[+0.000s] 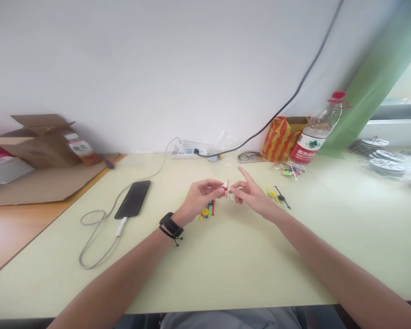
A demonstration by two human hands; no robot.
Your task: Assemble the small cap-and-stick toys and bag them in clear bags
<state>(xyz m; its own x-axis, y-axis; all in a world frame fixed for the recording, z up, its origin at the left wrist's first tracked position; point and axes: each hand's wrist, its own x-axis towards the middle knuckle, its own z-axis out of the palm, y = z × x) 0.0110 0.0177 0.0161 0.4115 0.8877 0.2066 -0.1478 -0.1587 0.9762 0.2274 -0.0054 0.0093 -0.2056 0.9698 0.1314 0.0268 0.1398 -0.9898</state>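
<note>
My left hand (pixel 205 194) wears a black watch and pinches a small red-and-white plastic piece (pixel 227 186) between thumb and fingers. The red part stands edge-on, so its full shape is hard to make out. My right hand (pixel 252 196) meets it from the other side, thumb and a finger closed at the piece and a white bit (pixel 232 196) showing below; the index finger points up and away. Under my left hand lies a small pile of coloured plastic arrow pieces (pixel 206 212). Beyond my right wrist are a yellow arrow piece (pixel 272 194) and a black one (pixel 281 198).
A phone (pixel 133 199) on a charging cable lies left, with a power strip (pixel 188 150) by the wall. At back right stand a large bottle (pixel 308 141), a striped bag (pixel 280 139), glasses (pixel 250 156) and stacked discs (pixel 386 165). A cardboard box (pixel 51 146) is far left.
</note>
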